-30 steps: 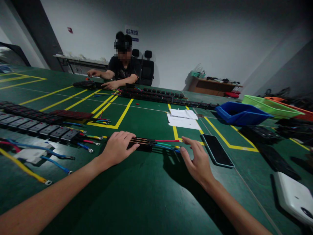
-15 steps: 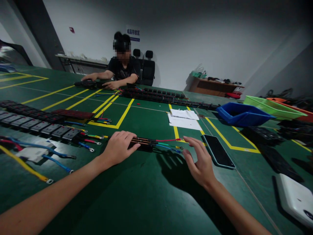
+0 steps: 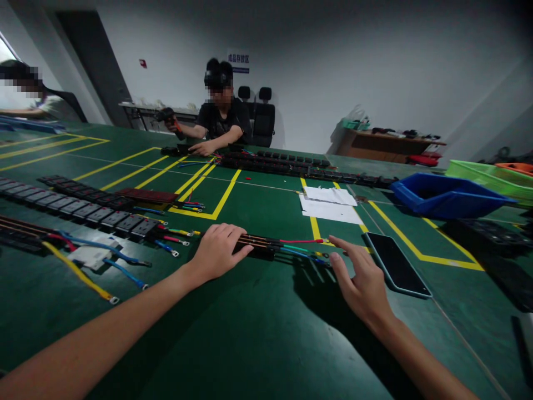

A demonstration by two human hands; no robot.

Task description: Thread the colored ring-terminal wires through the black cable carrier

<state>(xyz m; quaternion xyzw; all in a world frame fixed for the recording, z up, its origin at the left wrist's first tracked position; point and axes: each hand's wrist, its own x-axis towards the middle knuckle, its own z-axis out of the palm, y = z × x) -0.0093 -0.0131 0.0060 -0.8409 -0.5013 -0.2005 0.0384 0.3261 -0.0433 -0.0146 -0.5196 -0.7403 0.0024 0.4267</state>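
Observation:
My left hand is closed over the left part of a black strip with copper bars, its thumb along the near side. From the strip's right end come a red wire, a green wire and a blue wire with terminals at their tips. Just beyond those tips my right hand hovers open, thumb and fingers apart, nothing visible between them. Whether a fingertip touches the red wire's terminal I cannot tell. Left of my left hand lie a row of socket modules and several loose ring-terminal cables.
A phone lies right of my right hand, and white paper beyond it. A blue bin and a green bin stand at right. Across the green table, a co-worker holds a power drill; another person sits far left.
The view has swung left, so things sit further right. Both my hands keep nearly the same pose. The co-worker opposite has raised a drill off the table.

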